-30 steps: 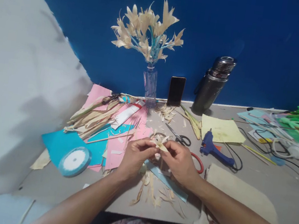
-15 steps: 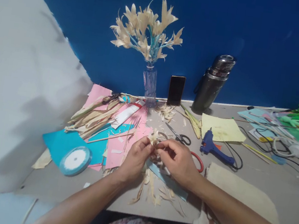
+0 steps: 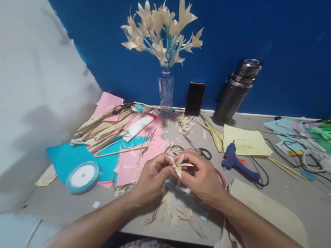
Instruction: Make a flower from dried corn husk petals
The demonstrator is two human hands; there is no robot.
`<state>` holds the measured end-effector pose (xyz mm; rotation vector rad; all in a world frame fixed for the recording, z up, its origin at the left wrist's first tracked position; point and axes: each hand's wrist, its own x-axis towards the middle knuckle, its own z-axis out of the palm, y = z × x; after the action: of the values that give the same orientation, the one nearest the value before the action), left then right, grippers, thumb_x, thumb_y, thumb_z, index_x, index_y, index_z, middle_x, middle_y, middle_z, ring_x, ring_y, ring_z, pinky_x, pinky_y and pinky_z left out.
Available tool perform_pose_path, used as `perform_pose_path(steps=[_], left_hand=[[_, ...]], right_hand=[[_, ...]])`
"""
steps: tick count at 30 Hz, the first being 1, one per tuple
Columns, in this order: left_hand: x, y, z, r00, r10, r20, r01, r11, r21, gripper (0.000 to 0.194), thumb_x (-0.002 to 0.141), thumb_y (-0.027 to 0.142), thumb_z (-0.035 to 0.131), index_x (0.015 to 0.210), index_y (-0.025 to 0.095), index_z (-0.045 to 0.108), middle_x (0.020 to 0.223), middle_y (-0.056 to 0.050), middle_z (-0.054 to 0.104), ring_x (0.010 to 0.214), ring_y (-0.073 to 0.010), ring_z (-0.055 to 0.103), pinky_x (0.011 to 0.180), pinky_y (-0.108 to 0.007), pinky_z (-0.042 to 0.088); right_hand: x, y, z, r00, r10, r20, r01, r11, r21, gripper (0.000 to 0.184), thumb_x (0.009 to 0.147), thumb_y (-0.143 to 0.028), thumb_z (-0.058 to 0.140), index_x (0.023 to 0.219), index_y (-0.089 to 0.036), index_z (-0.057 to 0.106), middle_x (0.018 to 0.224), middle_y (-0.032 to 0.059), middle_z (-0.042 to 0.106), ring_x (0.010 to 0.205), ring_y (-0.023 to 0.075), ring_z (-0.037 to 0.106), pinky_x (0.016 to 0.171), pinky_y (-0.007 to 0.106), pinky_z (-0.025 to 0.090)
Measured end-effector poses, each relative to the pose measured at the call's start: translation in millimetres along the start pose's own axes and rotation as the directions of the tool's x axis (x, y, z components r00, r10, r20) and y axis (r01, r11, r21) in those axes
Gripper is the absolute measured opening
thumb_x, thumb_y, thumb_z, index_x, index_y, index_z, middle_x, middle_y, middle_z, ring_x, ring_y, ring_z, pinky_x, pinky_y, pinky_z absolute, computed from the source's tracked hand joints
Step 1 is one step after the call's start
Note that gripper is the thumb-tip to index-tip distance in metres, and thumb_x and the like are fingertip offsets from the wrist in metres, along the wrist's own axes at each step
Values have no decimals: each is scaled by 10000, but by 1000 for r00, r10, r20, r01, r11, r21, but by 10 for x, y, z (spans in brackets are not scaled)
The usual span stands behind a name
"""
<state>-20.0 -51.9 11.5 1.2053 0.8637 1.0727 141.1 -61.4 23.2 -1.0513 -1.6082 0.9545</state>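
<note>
Between my two hands is a small cream husk flower point(image 3: 179, 166), its pointed petals spread and facing me. My left hand point(image 3: 155, 176) is closed, pinching the flower from the left. My right hand point(image 3: 202, 177) is closed around its other side, fingers curled near the petals. The flower's base is hidden by my fingers. Below my hands lie husk scraps point(image 3: 168, 207) and a strip of light blue paper point(image 3: 193, 207). Just beyond them are black-handled scissors point(image 3: 201, 151), and a red scissor handle point(image 3: 221, 178) shows beside my right hand.
A bottle point(image 3: 166, 93) of husk flowers, a phone point(image 3: 195, 99) and a steel flask point(image 3: 235, 93) line the wall. On the right sit a blue glue gun point(image 3: 237, 163) and cables. On the left are dried husks point(image 3: 105, 127), coloured paper and a ribbon roll point(image 3: 83, 177).
The flower has turned in my fingers, from pointing up and away to facing me with its petals open. My right hand has shifted slightly around it.
</note>
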Motion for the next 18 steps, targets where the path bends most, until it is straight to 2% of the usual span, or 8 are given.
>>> perform_pose_path(steps=[3, 9, 13, 18], left_hand=[[19, -61, -49, 995, -77, 70, 87, 985, -148, 164, 751, 230, 775, 748, 147, 633, 669, -2, 646, 610, -121, 599, 625, -232, 462], [51, -108, -83, 976, -169, 137, 206, 917, -341, 195, 673, 186, 846, 717, 132, 664, 624, -9, 666, 558, -111, 619, 600, -213, 465], [66, -103, -87, 960, -210, 187, 269, 881, -391, 227, 626, 201, 880, 704, 121, 682, 614, -8, 654, 542, -102, 607, 582, -204, 458], [63, -149, -114, 963, -186, 196, 244, 908, -341, 237, 673, 248, 861, 755, 104, 692, 643, -26, 653, 572, -97, 585, 591, -202, 439]], right_hand=[[3, -49, -32, 996, -82, 40, 83, 996, -35, 118, 768, -73, 638, 741, -188, 644, 841, 14, 596, 815, 150, 574, 684, 239, 435], [8, -54, -51, 994, -107, 38, 109, 993, -48, 102, 787, -92, 654, 772, -191, 675, 874, 32, 621, 846, 159, 591, 712, 250, 447], [14, -37, -65, 994, -80, 75, 82, 996, -21, 107, 795, -95, 649, 774, -195, 678, 880, 29, 617, 863, 159, 593, 734, 252, 456], [19, -38, -79, 993, -7, 117, 9, 1000, -12, 106, 813, -103, 619, 775, -192, 662, 872, 23, 604, 872, 162, 589, 765, 263, 463]])
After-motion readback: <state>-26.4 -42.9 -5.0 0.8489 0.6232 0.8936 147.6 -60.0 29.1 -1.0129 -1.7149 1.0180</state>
